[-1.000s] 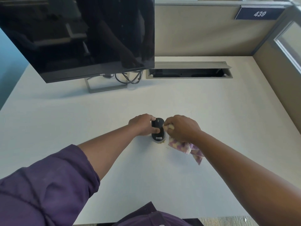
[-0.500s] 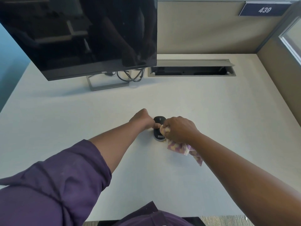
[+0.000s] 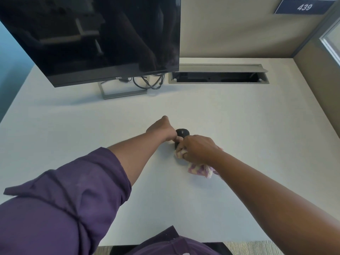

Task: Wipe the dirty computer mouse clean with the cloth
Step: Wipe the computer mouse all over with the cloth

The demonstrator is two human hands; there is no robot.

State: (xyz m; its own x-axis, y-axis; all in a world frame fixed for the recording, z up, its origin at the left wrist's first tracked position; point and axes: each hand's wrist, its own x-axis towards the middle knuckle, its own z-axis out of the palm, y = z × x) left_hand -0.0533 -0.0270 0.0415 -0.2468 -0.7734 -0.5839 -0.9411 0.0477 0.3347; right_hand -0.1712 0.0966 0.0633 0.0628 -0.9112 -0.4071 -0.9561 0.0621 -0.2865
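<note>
I'm looking down at the white table (image 3: 239, 126), and the black computer mouse (image 3: 182, 133) sits near its middle, flat on the surface, with only its far end showing between my two hands. My left hand (image 3: 161, 130) comes in from seven o'clock and is curled against the mouse's left flank, fingertips pinching its side; I'd call that a grasp on the mouse. My right hand (image 3: 197, 149) comes in from four o'clock and is clenched around a bunched purple-and-white cloth (image 3: 199, 170). The bunch under my knuckles is pressed onto the near end of the mouse, covering it, while the loose tail of the cloth trails out beneath my wrist toward five o'clock and lies on the table.

Whether any dirt is on the mouse I cannot tell; the exposed part is small and dark.

At eleven o'clock stands a Dell monitor (image 3: 95, 37), its screen dark, on a grey open-frame stand (image 3: 123, 92). Black cables (image 3: 149, 82) loop on the table just beside the stand. At one o'clock, against the beige partition (image 3: 230, 30), a cable hatch (image 3: 218, 76) is set in the table with its lid raised. A blue plate reading 439 (image 3: 304, 7) hangs high on the partition. The purple sleeve (image 3: 73, 190) of my left arm fills the lower left.
</note>
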